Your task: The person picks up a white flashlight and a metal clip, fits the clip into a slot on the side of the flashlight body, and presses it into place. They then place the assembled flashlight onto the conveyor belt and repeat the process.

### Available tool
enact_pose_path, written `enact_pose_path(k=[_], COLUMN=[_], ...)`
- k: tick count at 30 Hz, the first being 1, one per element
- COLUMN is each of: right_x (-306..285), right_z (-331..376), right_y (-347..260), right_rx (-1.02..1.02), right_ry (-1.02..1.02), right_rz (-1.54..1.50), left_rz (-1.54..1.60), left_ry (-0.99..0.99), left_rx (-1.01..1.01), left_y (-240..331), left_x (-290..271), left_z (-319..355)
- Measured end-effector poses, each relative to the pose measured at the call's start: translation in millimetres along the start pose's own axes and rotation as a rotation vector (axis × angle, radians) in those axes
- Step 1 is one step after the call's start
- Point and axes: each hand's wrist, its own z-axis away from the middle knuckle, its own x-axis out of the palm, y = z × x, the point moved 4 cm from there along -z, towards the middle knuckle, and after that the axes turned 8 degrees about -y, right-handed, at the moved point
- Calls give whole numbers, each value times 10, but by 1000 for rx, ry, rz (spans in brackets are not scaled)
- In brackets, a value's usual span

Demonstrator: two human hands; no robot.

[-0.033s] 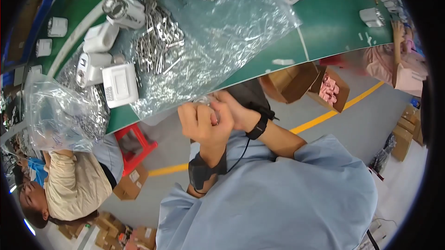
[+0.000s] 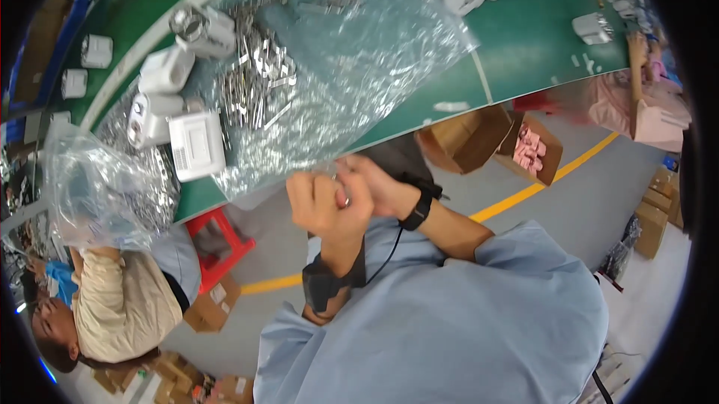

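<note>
My left hand [image 2: 328,208] is closed in front of my chest, just off the table's near edge, with fingers curled and thumb bent in. A small shiny bit shows by the thumb, too small to name. Close against it, my right hand [image 2: 380,188] has its fingers pinched together; what they hold is hidden. Ahead of both hands a clear plastic sheet [image 2: 352,82] covers part of the green table [image 2: 517,44]. Many small shiny metal pieces [image 2: 258,78] lie heaped on the sheet. To their left stand several white plastic housings [image 2: 197,146].
A clear bag [image 2: 90,202] of metal parts sits at the table's left edge, near a seated co-worker [image 2: 123,299]. Below the table are a red stool [image 2: 225,243], an open carton [image 2: 464,142] and a box of pink pieces [image 2: 533,151]. Another person's arm [image 2: 638,82] rests at the far right.
Both hands stay together and closed, moving only very slightly. The view has shifted a little over the table.
</note>
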Motion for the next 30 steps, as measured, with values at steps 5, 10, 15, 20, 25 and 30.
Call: enact_pose_path(k=[5, 10, 15, 20, 25, 30], right_x=[635, 1769, 1477, 699, 1143, 1378], right_z=[681, 743, -206, -656, -1035, -1703], right_y=[-469, -2141, -4343, -5227, -5021, -4563], right_rx=[40, -851, -850, -575, -1094, -530], right_ry=[-489, -286, 570, 676, 782, 734], right_rz=[-46, 1797, 2102, 2307, 2877, 2653], left_rz=[263, 615, 585, 547, 528, 627], left_ry=[-96, 218, 129, 109, 121, -27], left_rx=[49, -108, -301, -434, -511, -310], left_y=[6, -2, -404, -665, -703, -422], left_x=[-389, -658, -697, -916, -1016, -820], left_z=[-297, -356, -199, 21, 28, -317])
